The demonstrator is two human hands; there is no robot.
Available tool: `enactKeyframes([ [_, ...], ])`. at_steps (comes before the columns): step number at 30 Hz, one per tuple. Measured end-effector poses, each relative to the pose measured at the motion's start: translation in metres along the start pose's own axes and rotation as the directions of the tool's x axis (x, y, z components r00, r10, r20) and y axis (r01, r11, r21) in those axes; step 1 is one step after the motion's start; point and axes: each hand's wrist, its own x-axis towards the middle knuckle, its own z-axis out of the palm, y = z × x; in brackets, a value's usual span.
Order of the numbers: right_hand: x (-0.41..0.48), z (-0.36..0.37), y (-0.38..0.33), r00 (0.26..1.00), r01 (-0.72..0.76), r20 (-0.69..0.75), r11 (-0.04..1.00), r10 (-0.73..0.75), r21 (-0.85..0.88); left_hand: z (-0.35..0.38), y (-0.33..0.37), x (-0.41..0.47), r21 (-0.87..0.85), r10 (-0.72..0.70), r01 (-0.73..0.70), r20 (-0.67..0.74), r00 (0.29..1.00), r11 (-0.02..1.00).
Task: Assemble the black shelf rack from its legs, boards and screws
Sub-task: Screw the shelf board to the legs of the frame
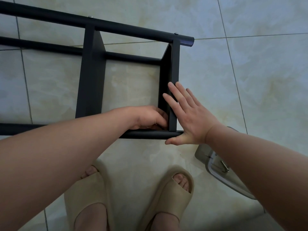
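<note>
Standing on a pale tiled floor (250,80), you look down on the black shelf rack (93,90), which lies on its side across the tiles and runs out of view to your left. Its far leg (133,30), a long round tube, crosses the top of the view and ends at the upper right. The near leg (150,134) lies just ahead of your feet. Two flat boards span between these legs: the left board (90,84) and the right board (175,64), which sits at the rack's end.

Your beige slippers (86,194) stand just short of the near leg. A grey tray (206,155) rests on the floor to your right, partly hidden under your forearm.

Your right hand (188,117) is flat and released, its straight fingers pressed on the outer face of the right board and its thumb lying along the end of the near leg. Your left hand (146,116) is curled into the inner corner where that board meets the near leg; you cannot tell whether it grasps anything.

Two small screw heads (90,17) show on the far leg, one above each board.
</note>
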Motion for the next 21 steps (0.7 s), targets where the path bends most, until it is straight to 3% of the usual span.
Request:
enactKeyframes([
  [4, 0.0003, -0.0003, -0.0001, 1.000, -0.002, 0.007, 1.000, 0.002, 0.000, -0.0010, 0.0005, -0.0007, -0.069, 0.007, -0.006, 0.014, 1.000, 0.998],
  [10, 0.0004, -0.0017, -0.0004, 1.000, -0.005, 0.010, 1.000, 0.005, 0.006, 0.0013, 0.0006, -0.0004, 0.015, 0.005, -0.005, -0.002, 1.000, 1.000],
  [17, 0.0003, -0.0018, -0.0008, 1.000, -0.004, 0.013, 1.000, 0.004, 0.000, 0.0005, 0.0010, -0.0012, -0.059, -0.008, 0.007, -0.016, 1.000, 0.998],
  [21, 0.0003, -0.0020, -0.0005, 1.000, -0.003, 0.015, 1.000, 0.003, -0.001, 0.0027, 0.0018, -0.0018, 0.009, -0.012, 0.012, -0.027, 1.000, 1.000],
])
